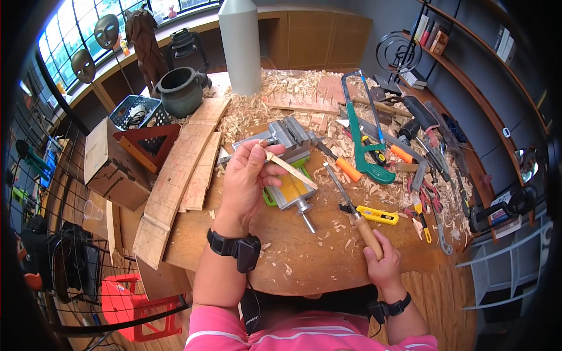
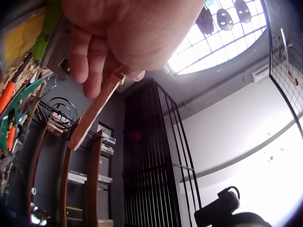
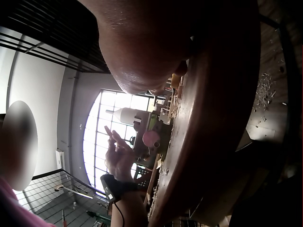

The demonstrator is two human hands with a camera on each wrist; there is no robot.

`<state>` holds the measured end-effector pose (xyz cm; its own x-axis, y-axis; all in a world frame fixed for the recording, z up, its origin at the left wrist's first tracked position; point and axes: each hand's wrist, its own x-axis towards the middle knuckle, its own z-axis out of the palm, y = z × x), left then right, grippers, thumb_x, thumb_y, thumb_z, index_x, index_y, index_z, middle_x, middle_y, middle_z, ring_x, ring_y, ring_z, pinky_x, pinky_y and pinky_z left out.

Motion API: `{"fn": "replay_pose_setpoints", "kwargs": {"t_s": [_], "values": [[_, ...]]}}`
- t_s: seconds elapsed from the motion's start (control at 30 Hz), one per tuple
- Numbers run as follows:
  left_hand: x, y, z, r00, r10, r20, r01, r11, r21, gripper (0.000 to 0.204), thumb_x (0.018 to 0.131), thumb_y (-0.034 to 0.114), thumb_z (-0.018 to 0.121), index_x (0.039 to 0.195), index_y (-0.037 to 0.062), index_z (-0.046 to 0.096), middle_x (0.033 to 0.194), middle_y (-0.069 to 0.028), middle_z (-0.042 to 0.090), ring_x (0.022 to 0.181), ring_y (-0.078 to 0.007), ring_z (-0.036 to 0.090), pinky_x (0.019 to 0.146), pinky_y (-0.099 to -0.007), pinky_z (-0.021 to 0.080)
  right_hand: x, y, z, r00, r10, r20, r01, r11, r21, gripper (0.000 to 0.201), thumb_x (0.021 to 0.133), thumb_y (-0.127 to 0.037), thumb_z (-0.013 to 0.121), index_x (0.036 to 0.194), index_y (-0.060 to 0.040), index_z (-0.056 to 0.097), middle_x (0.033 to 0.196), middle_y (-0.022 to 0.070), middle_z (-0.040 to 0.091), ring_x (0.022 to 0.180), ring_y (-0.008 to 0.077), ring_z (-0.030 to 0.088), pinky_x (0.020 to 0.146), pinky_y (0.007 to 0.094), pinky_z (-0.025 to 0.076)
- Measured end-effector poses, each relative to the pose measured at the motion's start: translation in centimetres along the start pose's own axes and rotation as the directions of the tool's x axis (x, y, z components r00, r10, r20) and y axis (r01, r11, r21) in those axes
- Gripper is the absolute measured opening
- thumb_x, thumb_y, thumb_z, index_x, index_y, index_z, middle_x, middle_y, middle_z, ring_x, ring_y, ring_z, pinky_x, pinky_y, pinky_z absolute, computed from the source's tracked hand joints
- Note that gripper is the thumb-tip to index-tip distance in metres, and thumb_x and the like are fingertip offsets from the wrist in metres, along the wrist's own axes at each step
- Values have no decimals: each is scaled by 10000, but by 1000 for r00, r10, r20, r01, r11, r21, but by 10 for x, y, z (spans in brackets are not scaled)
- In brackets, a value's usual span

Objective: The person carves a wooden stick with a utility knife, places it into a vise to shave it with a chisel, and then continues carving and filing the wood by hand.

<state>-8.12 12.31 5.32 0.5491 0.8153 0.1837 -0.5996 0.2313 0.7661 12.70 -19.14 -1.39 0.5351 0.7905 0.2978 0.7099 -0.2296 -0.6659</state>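
Note:
In the head view my left hand is raised over the table, pinching one end of a slim carved wooden stick between thumb and fingers. The stick slants down to the right, above the metal bench vise. In the left wrist view the same stick juts out past the fingers. My right hand, near the table's front edge, grips a chisel by its wooden handle. The chisel's steel blade points away toward the vise, beside a yellow utility knife. In the right wrist view the chisel is mostly hidden.
Wood shavings spread over the back of the table. A green-framed hacksaw, orange-handled tools and pliers lie on the right. Long boards lie at left, near a cardboard box. A tall grey bottle-shaped vessel stands behind.

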Motion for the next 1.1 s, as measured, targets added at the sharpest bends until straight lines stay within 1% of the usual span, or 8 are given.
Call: {"fn": "replay_pose_setpoints", "kwargs": {"t_s": [0.07,0.5,0.7,0.77,0.8,0.97,1.0,1.1], "values": [[0,0,0,1000,6,-2,-6,1000,9,298,1114,283,582,1288,42,555,1230,-211,729,848,-208,785,623,-260,638,0,-2,0,999,-28,-24,27,999,-24,481,949,-265,768,1333,6,668,1106,257,752,993,439,742,860,463,586],[2,-1,-3,1000,22,3,-22,1000,13,331,1111,254,588,1364,44,550,1209,-188,735,851,-180,773,650,-266,653,0,-3,1,998,-61,-34,60,997,-51,470,931,-245,778,1320,-1,674,1085,255,754,973,435,745,853,470,592],[42,41,2,985,122,-125,-74,940,332,364,1127,215,553,1408,-17,549,1206,-156,740,837,-141,724,740,-265,630,-2,-2,3,998,-43,-47,43,999,-4,476,923,-248,783,1319,-8,678,1079,251,754,964,435,742,847,472,591],[78,59,8,983,185,4,-141,739,659,342,1127,178,541,1389,-41,556,1208,-150,741,810,-145,702,759,-277,614,-2,-3,3,996,-61,-67,56,996,-69,457,917,-252,783,1299,-20,685,1058,239,755,939,435,736,831,478,586],[92,61,9,983,181,1,-137,740,659,342,1127,178,541,1389,-41,556,1208,-150,741,810,-145,702,759,-277,614,-2,-2,4,996,-58,-63,53,996,-69,457,917,-252,783,1299,-20,685,1058,239,755,939,435,736,831,478,586],[152,40,-13,988,-140,-70,149,714,684,319,1122,142,537,1391,-29,551,1134,-101,734,807,-139,679,755,-283,602,2,-4,1,991,-118,-61,107,981,-159,397,911,-250,779,1218,-18,681,1039,219,739,936,430,704,841,495,557],[152,41,-10,975,-183,-128,221,718,660,292,1122,132,532,1368,-22,567,1100,-73,717,809,-138,673,757,-281,600,2,-3,1,992,-109,-59,98,982,-161,397,911,-250,779,1218,-18,681,1039,219,739,936,430,704,841,495,557],[155,41,-14,961,-240,-140,272,702,659,274,1123,126,529,1352,-16,578,1099,-69,708,813,-142,675,762,-282,600,2,1,4,991,-124,-53,115,983,-142,408,909,-247,783,1216,-3,671,1055,221,726,952,432,688,853,500,548]]}}
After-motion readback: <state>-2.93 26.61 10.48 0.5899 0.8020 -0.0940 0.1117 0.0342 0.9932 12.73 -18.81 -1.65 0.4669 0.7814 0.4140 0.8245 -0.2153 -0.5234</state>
